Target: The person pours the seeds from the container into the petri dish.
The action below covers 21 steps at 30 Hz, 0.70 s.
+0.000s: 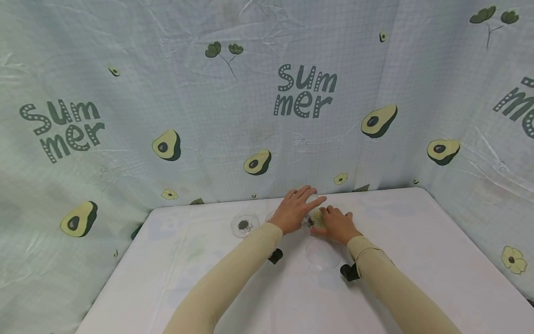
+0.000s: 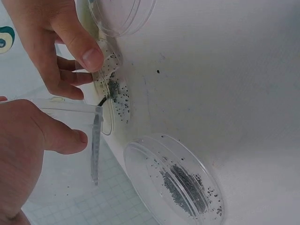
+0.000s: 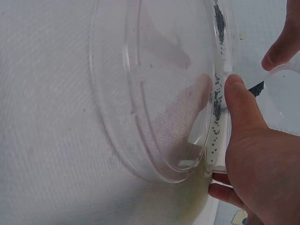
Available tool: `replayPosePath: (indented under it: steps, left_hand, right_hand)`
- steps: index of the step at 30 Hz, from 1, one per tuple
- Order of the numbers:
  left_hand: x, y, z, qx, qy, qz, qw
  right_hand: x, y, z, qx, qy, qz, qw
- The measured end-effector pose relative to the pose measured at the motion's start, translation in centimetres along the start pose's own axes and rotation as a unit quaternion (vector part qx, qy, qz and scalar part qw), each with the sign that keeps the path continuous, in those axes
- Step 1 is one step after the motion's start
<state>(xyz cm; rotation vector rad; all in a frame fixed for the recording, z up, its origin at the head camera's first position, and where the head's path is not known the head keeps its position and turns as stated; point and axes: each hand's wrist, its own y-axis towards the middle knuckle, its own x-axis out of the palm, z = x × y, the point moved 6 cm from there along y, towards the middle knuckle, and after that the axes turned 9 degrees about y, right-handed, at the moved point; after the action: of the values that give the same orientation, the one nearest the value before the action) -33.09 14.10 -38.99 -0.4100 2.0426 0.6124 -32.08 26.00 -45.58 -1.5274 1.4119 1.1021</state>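
My left hand (image 1: 294,211) grips a clear plastic dish (image 2: 65,159) by its side, thumb along the wall. The dish is tilted up, and dark granules (image 2: 95,150) gather along its lower edge, near a second clear dish. My right hand (image 1: 337,226) holds that second dish (image 3: 212,161) low over the table, with the thumb on the near side and the other fingers at the far side. Small black granules (image 2: 123,101) are scattered and heaped in it. In the head view the hands face each other, partly hiding both dishes.
An upturned-looking clear dish or lid (image 1: 323,254) lies in front of the right hand. To the left stands a clear dish (image 1: 245,225) with a dark granule heap. Another dish rim (image 1: 270,215) shows behind the left wrist. A printed curtain (image 1: 308,153) hangs behind the white table (image 1: 417,260).
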Motion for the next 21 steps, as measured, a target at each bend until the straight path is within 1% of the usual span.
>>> replayPosePath:
  steps: [14, 19, 21]
  left_hand:
    - [-0.26, 0.05, -0.04, 0.009, 0.01, 0.005, 0.9999]
    - [-0.63, 0.1, 0.01, 0.019, 0.02, 0.015, 0.9995]
    - [-0.71, 0.1, 0.04, 0.023, 0.022, 0.012, 0.9994]
  right_hand:
    - [-0.14, -0.07, -0.13, 0.002, 0.02, 0.001, 0.9998]
    - [-0.06, 0.02, 0.0, -0.001, 0.024, 0.006, 0.9997]
    - [0.04, 0.05, 0.07, -0.002, 0.025, 0.007, 0.9997]
